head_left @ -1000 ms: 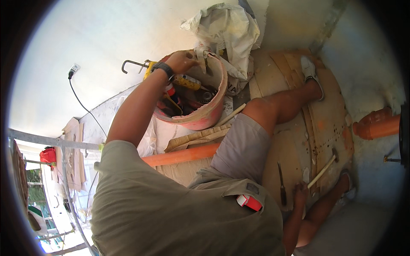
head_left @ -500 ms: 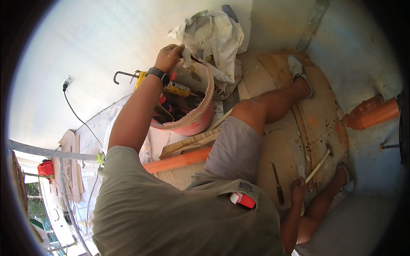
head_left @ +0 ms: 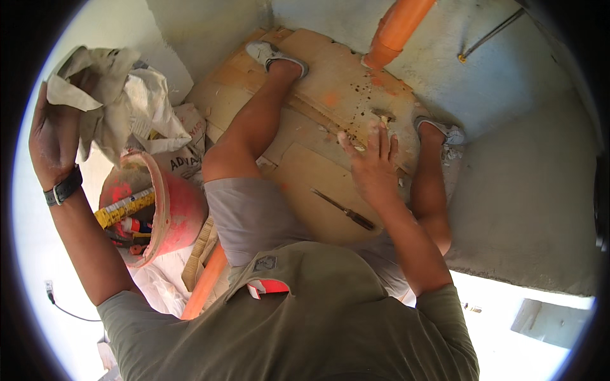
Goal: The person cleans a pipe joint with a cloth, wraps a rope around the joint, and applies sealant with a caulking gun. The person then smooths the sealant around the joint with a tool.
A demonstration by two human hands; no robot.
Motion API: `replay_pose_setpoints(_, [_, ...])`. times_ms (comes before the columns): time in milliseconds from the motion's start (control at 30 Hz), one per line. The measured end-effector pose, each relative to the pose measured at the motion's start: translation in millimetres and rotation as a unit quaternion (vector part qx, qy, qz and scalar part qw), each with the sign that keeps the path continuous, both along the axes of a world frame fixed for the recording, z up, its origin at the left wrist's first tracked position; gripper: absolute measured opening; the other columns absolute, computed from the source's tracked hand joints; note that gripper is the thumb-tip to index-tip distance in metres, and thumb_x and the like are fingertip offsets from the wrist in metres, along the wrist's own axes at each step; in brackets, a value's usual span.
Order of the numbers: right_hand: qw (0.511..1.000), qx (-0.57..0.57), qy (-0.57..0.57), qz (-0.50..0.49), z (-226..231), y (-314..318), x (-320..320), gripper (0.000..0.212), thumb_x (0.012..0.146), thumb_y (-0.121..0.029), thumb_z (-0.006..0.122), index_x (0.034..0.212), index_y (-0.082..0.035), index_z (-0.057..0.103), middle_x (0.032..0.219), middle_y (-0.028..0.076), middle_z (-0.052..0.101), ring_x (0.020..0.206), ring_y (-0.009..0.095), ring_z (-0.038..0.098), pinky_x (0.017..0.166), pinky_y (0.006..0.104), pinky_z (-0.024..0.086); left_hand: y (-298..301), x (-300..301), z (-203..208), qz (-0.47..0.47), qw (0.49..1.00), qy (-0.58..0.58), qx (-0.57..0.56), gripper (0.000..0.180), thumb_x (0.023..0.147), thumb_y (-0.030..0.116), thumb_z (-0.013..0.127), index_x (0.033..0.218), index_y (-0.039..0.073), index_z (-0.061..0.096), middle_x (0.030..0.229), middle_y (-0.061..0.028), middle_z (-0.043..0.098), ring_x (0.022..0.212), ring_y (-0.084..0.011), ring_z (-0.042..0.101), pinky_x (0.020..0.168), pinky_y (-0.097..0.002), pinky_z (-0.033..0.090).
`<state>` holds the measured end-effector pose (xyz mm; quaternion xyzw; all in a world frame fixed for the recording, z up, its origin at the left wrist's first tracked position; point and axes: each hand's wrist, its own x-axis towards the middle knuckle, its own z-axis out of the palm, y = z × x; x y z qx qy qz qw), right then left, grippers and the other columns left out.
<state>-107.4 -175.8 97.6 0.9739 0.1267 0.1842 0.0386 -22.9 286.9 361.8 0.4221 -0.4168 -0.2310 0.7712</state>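
At the far left, my left hand, with a dark watch on its wrist, grips the edge of a crumpled, pale torn sack; its fingertips are partly hidden behind it. My right hand is open, fingers spread, above the cardboard between my legs. Just beyond its fingertips the head of a hammer shows, the handle mostly hidden by the hand. A screwdriver lies on the cardboard, left of my right forearm.
Below the sack, a tilted pink bucket holds a yellow tube and several tools. An orange pipe lies beside it. Another orange pipe stands at the far wall. A printed bag sits behind the bucket.
The view has swung to the right. My left hand has drawn the sack to the left, over the bucket. My right hand has let go of the hammer handle and spread its fingers.
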Motion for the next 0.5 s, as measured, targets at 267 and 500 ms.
replay_pose_setpoints(267, [0.983, 0.172, -0.042, 0.049, 48, -1, -4, 0.082, 0.082, -0.014, 0.07, 0.153, -0.027, 0.031, 0.153, 0.026, 0.017, 0.142, 0.048, 0.024, 0.112, 0.065, 0.024, -104, 4, -57, 0.337, 0.941, 0.01, -0.028, 0.042, 0.101, 0.021, 0.048, 0.134, -0.005, 0.045, 0.132, -0.0175, 0.052, 0.121, -0.0294, 0.052, 0.106, -0.0438, 0.04])
replay_pose_setpoints(500, [0.989, 0.134, 0.01, -0.059, 66, -6, 15, 0.084, 0.08, -0.025, 0.072, 0.152, -0.013, 0.031, 0.154, 0.028, 0.016, 0.14, 0.049, 0.025, 0.113, 0.0645, 0.023, -276, -6, -178, 0.13, 0.985, -0.022, 0.108, 0.016, 0.097, 0.016, 0.055, 0.1, 0.001, 0.06, 0.106, -0.0036, 0.055, 0.102, -0.0139, 0.051, 0.092, -0.0277, 0.041])
